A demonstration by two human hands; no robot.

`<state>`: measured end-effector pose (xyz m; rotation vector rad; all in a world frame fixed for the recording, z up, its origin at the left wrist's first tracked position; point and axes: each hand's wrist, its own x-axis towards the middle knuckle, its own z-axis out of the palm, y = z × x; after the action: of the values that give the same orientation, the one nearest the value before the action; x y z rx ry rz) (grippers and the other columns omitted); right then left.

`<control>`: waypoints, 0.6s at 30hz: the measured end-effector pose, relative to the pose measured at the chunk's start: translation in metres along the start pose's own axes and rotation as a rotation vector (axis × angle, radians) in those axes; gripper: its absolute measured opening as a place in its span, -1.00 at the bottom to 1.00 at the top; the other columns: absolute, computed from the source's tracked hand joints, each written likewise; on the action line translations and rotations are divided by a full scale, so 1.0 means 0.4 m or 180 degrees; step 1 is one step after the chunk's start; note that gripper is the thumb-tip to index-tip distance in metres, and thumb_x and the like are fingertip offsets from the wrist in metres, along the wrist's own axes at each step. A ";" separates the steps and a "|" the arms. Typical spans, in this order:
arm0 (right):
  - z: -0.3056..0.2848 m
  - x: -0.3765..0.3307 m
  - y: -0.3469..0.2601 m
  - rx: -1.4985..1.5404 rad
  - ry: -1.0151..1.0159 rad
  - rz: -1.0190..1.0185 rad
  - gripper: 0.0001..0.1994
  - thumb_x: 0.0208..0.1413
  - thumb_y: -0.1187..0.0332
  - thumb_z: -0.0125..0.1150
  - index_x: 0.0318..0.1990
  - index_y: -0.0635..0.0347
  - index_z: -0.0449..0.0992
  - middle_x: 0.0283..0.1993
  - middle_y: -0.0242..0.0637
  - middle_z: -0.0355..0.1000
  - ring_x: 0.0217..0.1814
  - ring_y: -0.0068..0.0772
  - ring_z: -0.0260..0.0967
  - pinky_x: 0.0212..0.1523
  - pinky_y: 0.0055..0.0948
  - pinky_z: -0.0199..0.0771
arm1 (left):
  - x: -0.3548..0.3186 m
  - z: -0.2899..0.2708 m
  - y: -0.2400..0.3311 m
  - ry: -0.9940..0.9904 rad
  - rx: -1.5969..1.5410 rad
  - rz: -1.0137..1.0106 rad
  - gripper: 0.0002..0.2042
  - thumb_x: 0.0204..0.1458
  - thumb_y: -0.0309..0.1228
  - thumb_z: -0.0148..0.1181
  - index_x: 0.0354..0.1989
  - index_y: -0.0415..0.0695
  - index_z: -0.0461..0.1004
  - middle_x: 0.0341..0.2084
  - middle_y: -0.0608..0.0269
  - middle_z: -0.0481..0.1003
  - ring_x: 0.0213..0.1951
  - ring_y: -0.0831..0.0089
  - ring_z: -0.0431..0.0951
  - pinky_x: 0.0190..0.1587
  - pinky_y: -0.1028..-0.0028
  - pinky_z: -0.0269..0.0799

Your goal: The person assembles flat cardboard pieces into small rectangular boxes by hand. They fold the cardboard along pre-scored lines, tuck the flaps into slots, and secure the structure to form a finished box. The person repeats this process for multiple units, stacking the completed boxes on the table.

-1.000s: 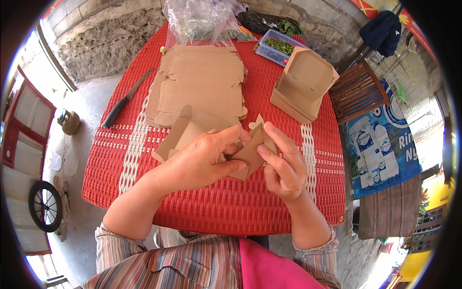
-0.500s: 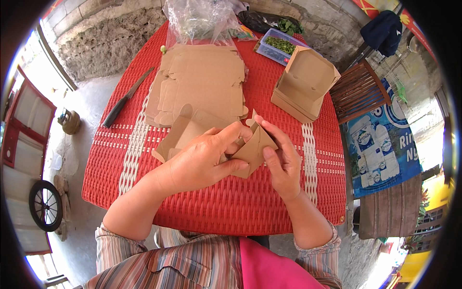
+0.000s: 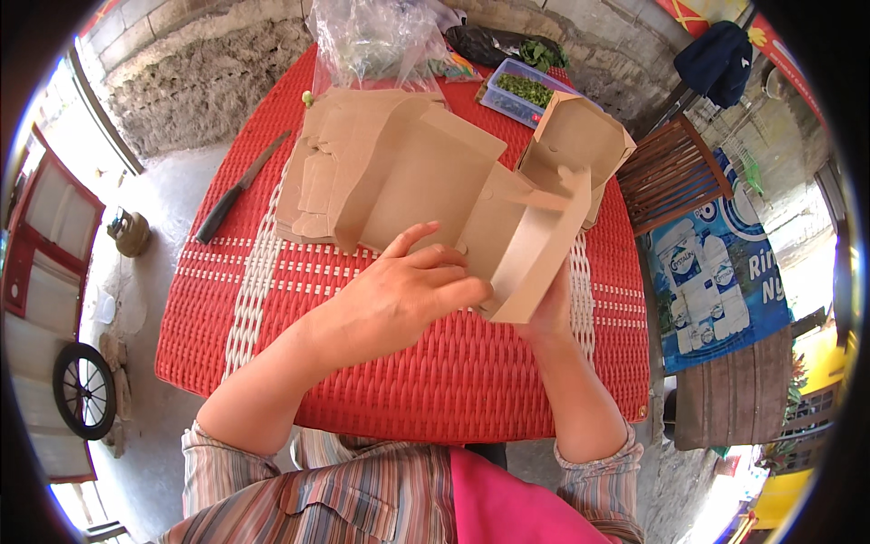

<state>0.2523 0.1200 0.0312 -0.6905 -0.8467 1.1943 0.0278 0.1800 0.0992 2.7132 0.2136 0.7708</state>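
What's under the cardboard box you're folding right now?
Under the half-folded box lies the stack of flat cardboard blanks on the red woven table. The right hand supports it from beneath, mostly hidden; the left hand grips its front.

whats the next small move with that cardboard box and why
Probably press the loose side flap inward to finish the corner. The half-folded cardboard box is held up off the red table, left hand pinching one wall, right hand underneath, and one side panel is raised while the rest is spread flat.

Head view looks steeply down, close over the red table point(image 3: 272, 299); fisheye-bent edges
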 end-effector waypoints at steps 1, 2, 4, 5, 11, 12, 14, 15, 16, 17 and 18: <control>0.003 0.000 0.006 -0.0055 -0.0036 0.0068 -0.25 0.38 -0.23 -0.29 0.50 0.12 -0.06 0.46 -0.23 0.12 0.51 -0.29 0.03 0.45 -0.17 0.07 | -0.004 0.012 -0.012 -0.0049 -0.0315 -0.0231 -0.69 0.11 -0.65 0.13 0.01 -0.10 0.39 -0.12 0.19 0.55 0.01 0.26 0.56 0.31 0.06 0.23; 0.011 0.000 0.006 -0.0064 -0.0110 0.0054 -0.24 0.37 -0.24 -0.27 0.50 0.12 -0.05 0.47 -0.22 0.10 0.52 -0.27 0.01 0.46 -0.16 0.07 | -0.007 0.021 -0.022 -0.0097 -0.0631 -0.0460 -0.70 0.12 -0.67 0.09 0.03 -0.13 0.38 -0.09 0.16 0.55 0.03 0.26 0.55 0.31 0.08 0.24; 0.053 0.001 -0.010 -0.0085 -0.0257 0.0025 -0.22 0.35 -0.27 -0.24 0.50 0.12 -0.04 0.48 -0.20 0.07 0.54 -0.23 -0.02 0.47 -0.13 0.06 | -0.007 0.028 -0.039 0.0159 -0.2060 -0.0807 -0.74 0.21 -0.62 0.03 0.07 -0.19 0.37 -0.04 0.11 0.53 0.07 0.26 0.53 0.29 0.14 0.27; 0.066 -0.003 -0.011 -0.0151 -0.0401 0.0002 -0.20 0.33 -0.29 -0.23 0.50 0.12 -0.05 0.49 -0.19 0.04 0.54 -0.21 -0.03 0.47 -0.11 0.05 | -0.006 0.028 -0.042 0.0292 -0.2775 -0.0973 -0.75 0.25 -0.59 0.00 0.09 -0.23 0.36 -0.01 0.08 0.52 0.09 0.26 0.52 0.28 0.17 0.28; 0.079 -0.032 0.012 -0.0744 -0.0873 -0.0236 -0.12 0.27 -0.37 -0.24 0.50 0.12 -0.09 0.51 -0.15 -0.03 0.54 -0.12 -0.06 0.47 -0.03 0.00 | -0.003 0.050 -0.037 0.0190 -0.3751 -0.1211 -0.70 0.26 -0.45 0.15 0.08 -0.31 0.29 -0.08 0.18 0.44 0.06 0.38 0.50 0.10 0.38 0.45; 0.073 -0.033 0.012 -0.0929 -0.0881 -0.0281 -0.13 0.29 -0.35 -0.24 0.50 0.14 -0.09 0.49 -0.11 -0.01 0.53 -0.13 -0.05 0.46 -0.05 0.01 | -0.008 0.060 -0.026 0.0323 -0.3721 -0.1341 -0.68 0.22 -0.47 0.20 0.06 -0.30 0.27 -0.08 0.18 0.42 0.05 0.38 0.50 0.06 0.39 0.47; 0.078 -0.042 0.017 -0.0918 -0.0830 -0.0336 -0.15 0.31 -0.32 -0.25 0.50 0.16 -0.10 0.48 -0.10 -0.01 0.52 -0.13 -0.04 0.45 -0.06 0.01 | -0.006 0.070 -0.010 0.0536 -0.3619 -0.1724 -0.58 0.08 -0.56 0.35 -0.01 -0.26 0.22 -0.08 0.18 0.36 0.00 0.39 0.52 -0.06 0.42 0.54; 0.081 -0.044 0.017 -0.0917 -0.0811 -0.0365 -0.16 0.32 -0.31 -0.25 0.50 0.18 -0.10 0.48 -0.09 -0.01 0.52 -0.13 -0.04 0.45 -0.07 0.01 | -0.006 0.075 -0.006 0.0561 -0.3582 -0.1860 -0.58 0.08 -0.56 0.35 0.00 -0.27 0.22 -0.09 0.18 0.36 -0.01 0.39 0.52 -0.06 0.42 0.53; 0.079 -0.045 0.014 -0.1050 -0.0822 -0.0391 -0.18 0.34 -0.28 -0.24 0.50 0.18 -0.10 0.48 -0.08 -0.02 0.52 -0.13 -0.04 0.45 -0.07 0.00 | -0.006 0.080 -0.002 0.0587 -0.3543 -0.1997 -0.58 0.08 -0.56 0.34 0.01 -0.27 0.23 -0.09 0.17 0.37 -0.02 0.39 0.52 -0.06 0.42 0.53; 0.076 -0.045 0.010 -0.1183 -0.0833 -0.0417 -0.20 0.35 -0.24 -0.24 0.49 0.19 -0.10 0.48 -0.07 -0.02 0.53 -0.13 -0.05 0.45 -0.08 -0.01 | -0.006 0.085 0.001 0.0611 -0.3503 -0.2132 -0.58 0.08 -0.56 0.34 0.03 -0.27 0.23 -0.09 0.16 0.37 -0.02 0.40 0.52 -0.06 0.42 0.53; 0.076 -0.045 0.007 -0.1313 -0.0852 -0.0442 -0.22 0.37 -0.21 -0.24 0.49 0.20 -0.11 0.48 -0.06 -0.03 0.53 -0.13 -0.06 0.46 -0.09 -0.02 | -0.005 0.091 0.003 0.0640 -0.3765 -0.2231 -0.57 0.08 -0.58 0.33 0.03 -0.27 0.23 -0.09 0.16 0.39 -0.03 0.41 0.53 -0.06 0.43 0.53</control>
<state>0.2222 0.1040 0.0413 -0.7976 -1.3675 1.0073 0.0456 0.1690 0.0693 1.3148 0.5113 0.6306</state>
